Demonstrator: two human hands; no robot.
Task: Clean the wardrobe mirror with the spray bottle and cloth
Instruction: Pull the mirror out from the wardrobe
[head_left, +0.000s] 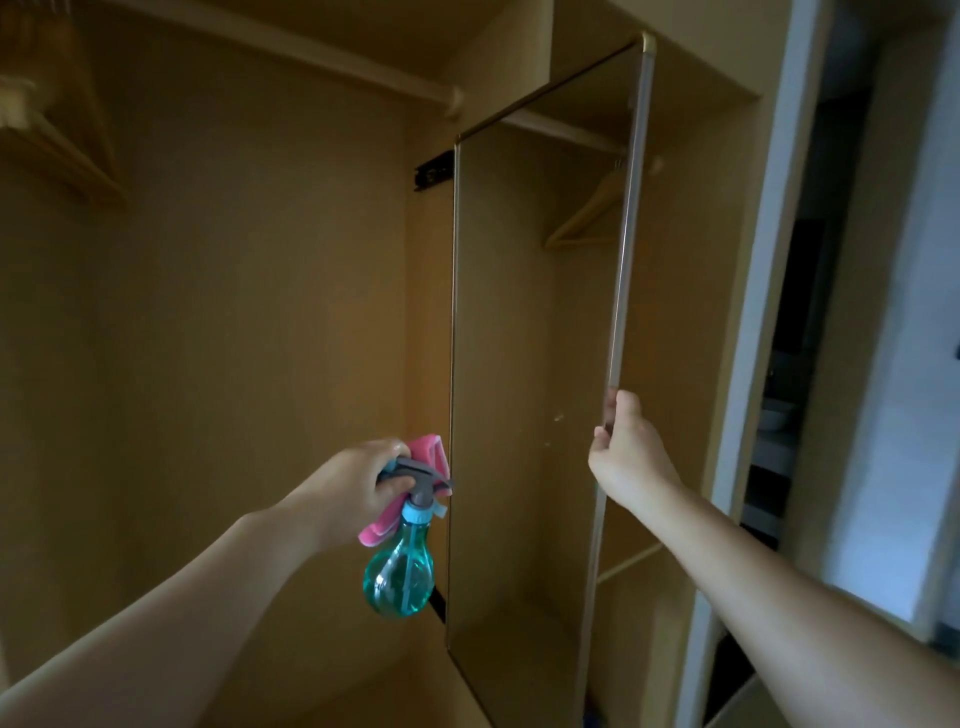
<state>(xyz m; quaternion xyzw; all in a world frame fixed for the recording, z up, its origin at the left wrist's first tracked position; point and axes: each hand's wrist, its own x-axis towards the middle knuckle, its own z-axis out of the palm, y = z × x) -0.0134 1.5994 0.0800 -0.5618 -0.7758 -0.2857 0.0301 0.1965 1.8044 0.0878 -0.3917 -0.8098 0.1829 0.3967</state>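
Meanwhile right hand (628, 457) grips mirror (530, 364) edge; left hand (358, 483) holds spray bottle (402, 561), cloth (431, 457).

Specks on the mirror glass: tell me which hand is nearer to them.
Right. The right hand grips the mirror by its outer edge, just beside the specks; the left hand, holding the spray bottle and pink cloth, is past the hinge side.

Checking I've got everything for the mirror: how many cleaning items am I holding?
2, both gripped in the left hand: the teal spray bottle, and the pink cloth bunched behind its trigger. The right hand holds only the mirror by its edge.
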